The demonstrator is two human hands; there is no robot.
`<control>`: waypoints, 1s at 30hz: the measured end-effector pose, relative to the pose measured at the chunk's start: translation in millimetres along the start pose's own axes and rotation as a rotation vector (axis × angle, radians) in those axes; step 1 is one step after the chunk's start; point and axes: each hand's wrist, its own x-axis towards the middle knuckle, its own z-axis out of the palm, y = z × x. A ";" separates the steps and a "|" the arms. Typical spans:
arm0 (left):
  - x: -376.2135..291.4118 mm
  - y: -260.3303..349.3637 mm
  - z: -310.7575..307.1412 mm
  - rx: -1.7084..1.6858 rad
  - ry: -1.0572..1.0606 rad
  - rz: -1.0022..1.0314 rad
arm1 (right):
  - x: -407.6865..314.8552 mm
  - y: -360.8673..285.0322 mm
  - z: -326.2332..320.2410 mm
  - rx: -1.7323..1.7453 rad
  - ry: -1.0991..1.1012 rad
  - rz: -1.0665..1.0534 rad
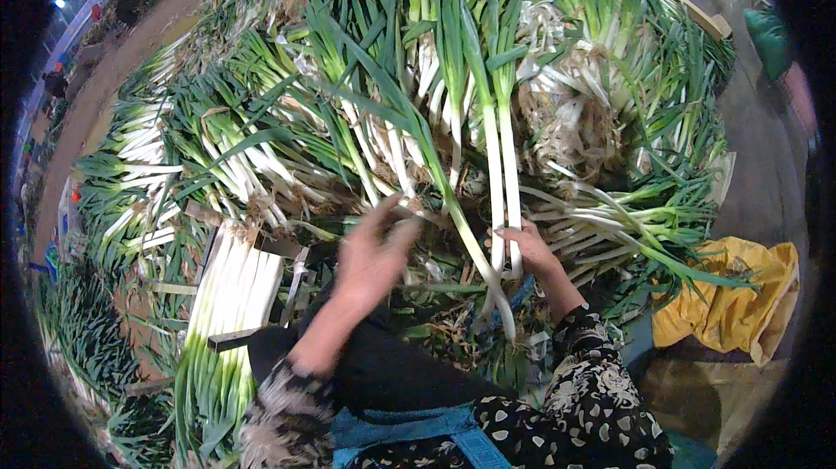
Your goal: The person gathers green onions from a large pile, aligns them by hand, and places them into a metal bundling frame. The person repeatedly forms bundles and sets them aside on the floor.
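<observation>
Several long green onions with white stalks stand upright before me. My right hand (532, 248) is closed around the lower white stalks of green onions (503, 175), whose leaves point away from me. Another green onion (465, 228) slants across beside them, its root end hanging low; whether the right hand holds it too I cannot tell. My left hand (375, 253), blurred, is raised to the left with its fingers apart and nothing seen in it. Left of it, a neat bundle of green onions (238, 273) lies in a frame, white ends away from me.
Heaped green onions (255, 155) spread beyond and to both sides. A root-tangled bundle (575, 116) sits right of centre. Loose trimmings (450, 338) lie near my lap. A yellow sack (731, 299) lies at the right, and a green sack (767, 41) farther back.
</observation>
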 end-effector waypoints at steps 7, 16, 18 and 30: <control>-27.4 -63.0 150.5 0.737 -0.893 -0.027 | -39.6 -14.8 -3.1 -0.012 -0.013 -0.102; -8.5 -87.8 132.5 0.508 -0.599 -0.104 | -139.3 -51.3 -12.0 -0.076 -0.042 -0.026; -4.7 -64.3 149.5 -0.285 -0.424 -0.357 | -185.8 -48.4 0.4 -0.084 -0.094 -0.001; -5.9 38.4 38.4 -1.964 -0.177 -0.070 | -370.8 -76.9 61.0 -0.623 -0.352 0.227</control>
